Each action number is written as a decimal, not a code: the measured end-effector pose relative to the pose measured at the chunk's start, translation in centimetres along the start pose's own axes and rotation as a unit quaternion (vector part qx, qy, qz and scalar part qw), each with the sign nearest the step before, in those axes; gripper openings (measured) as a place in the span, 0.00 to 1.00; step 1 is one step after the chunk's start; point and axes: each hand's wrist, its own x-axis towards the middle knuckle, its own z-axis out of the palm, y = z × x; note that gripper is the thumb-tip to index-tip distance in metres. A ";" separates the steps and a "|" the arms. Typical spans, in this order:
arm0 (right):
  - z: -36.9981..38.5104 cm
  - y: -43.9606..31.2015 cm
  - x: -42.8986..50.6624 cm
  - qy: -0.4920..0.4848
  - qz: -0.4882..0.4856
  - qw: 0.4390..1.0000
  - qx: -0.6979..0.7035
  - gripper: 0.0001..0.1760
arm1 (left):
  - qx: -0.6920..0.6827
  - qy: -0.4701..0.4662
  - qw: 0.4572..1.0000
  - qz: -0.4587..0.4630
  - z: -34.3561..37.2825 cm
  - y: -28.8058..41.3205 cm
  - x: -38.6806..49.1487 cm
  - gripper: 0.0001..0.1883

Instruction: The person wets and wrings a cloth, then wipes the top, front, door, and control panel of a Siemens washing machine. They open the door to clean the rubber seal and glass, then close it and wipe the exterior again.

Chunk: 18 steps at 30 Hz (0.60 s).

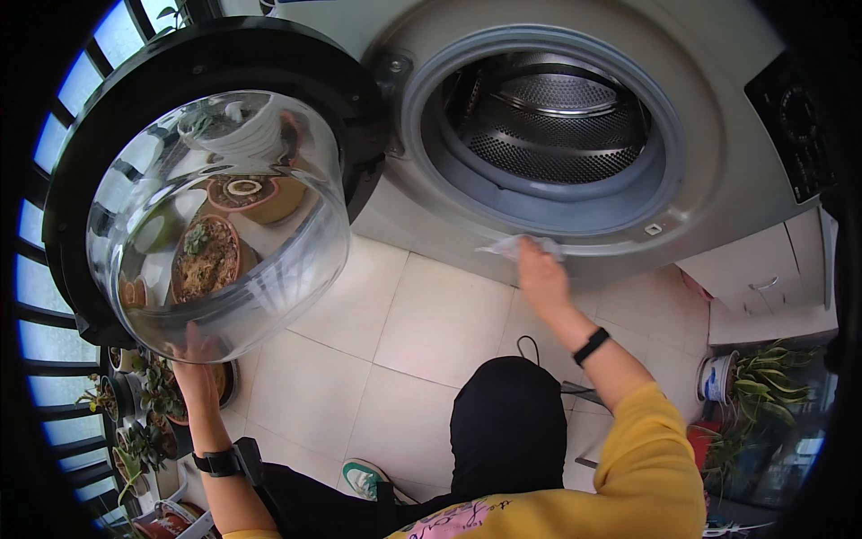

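My right hand (543,277) presses a thin white cloth or tissue (506,248) against the silver front panel (465,226) of a front-loading washing machine, just below the round door opening. Inside the grey rubber door gasket (539,219), the perforated steel drum (559,151) shows no laundry. The machine's door, a black ring (77,222) with a clear glass bowl (283,269), is swung wide to the left. My left hand (196,347) is at the lower edge of that bowl, its fingers partly seen through the glass. Whether they grip the door is unclear.
Potted succulents (158,391) line the barred window at left; more pots show through the glass. A white cabinet (754,263) stands at right, near a potted leafy plant (764,381). My black-clad knee (508,424) is over the tiled floor (330,391).
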 end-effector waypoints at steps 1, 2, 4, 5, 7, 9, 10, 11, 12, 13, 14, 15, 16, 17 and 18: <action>-0.2 2.0 -1.9 -0.041 0.006 0.999 0.000 0.26 | -0.012 0.003 1.000 -0.006 -0.1 0.0 0.2 0.25; -0.5 3.8 -3.5 -0.060 0.015 0.998 -0.007 0.27 | -0.016 -0.003 1.000 0.000 -0.2 0.0 0.3 0.25; -0.7 5.6 -5.3 -0.038 0.028 0.999 0.020 0.28 | -0.019 -0.003 1.000 0.002 -0.6 -0.3 0.5 0.26; -0.7 5.8 -5.5 -0.049 0.033 0.998 0.033 0.28 | -0.020 0.004 1.000 -0.001 -0.7 -0.5 0.5 0.26; -0.1 3.5 -3.9 -0.027 0.041 0.994 0.098 0.29 | -0.020 0.010 1.000 -0.002 -0.9 -0.8 0.6 0.27; 1.4 -0.7 -0.3 0.013 0.050 0.968 0.245 0.30 | 0.014 0.003 1.000 0.019 -1.1 -0.9 0.8 0.28; 2.2 -3.3 1.9 0.080 0.060 0.939 0.329 0.31 | -0.013 0.004 1.000 -0.003 -1.2 -0.8 0.9 0.28; 2.9 -5.7 4.2 0.066 0.071 0.909 0.406 0.33 | -0.012 -0.001 1.000 -0.008 -1.3 -0.5 1.1 0.29; 3.6 -7.8 6.5 0.032 0.068 0.905 0.418 0.34 | 0.022 0.005 1.000 -0.011 -1.1 -0.7 1.2 0.30; 4.0 -9.3 8.2 0.033 0.061 0.900 0.430 0.35 | 0.023 -0.044 0.999 0.012 -1.1 -0.5 1.1 0.32; 4.3 -9.9 8.9 0.063 0.022 0.949 0.308 0.34 | -0.005 -0.019 1.000 -0.012 -1.0 -0.5 1.1 0.32; 4.5 -10.3 9.1 0.094 -0.019 0.979 0.179 0.34 | 0.022 -0.034 0.999 0.007 -1.0 -0.3 1.1 0.33; 4.7 -10.2 8.6 0.101 -0.081 0.989 0.075 0.33 | 0.000 -0.021 1.000 -0.013 -1.0 -0.2 1.2 0.33; 5.1 -9.5 7.2 0.096 -0.108 0.988 0.046 0.34 | 0.000 -0.019 1.000 -0.014 -1.0 -0.2 1.1 0.33; 5.6 -8.2 4.8 0.068 -0.158 0.984 0.049 0.35 | 0.028 0.001 1.000 -0.008 -1.0 -0.2 0.9 0.33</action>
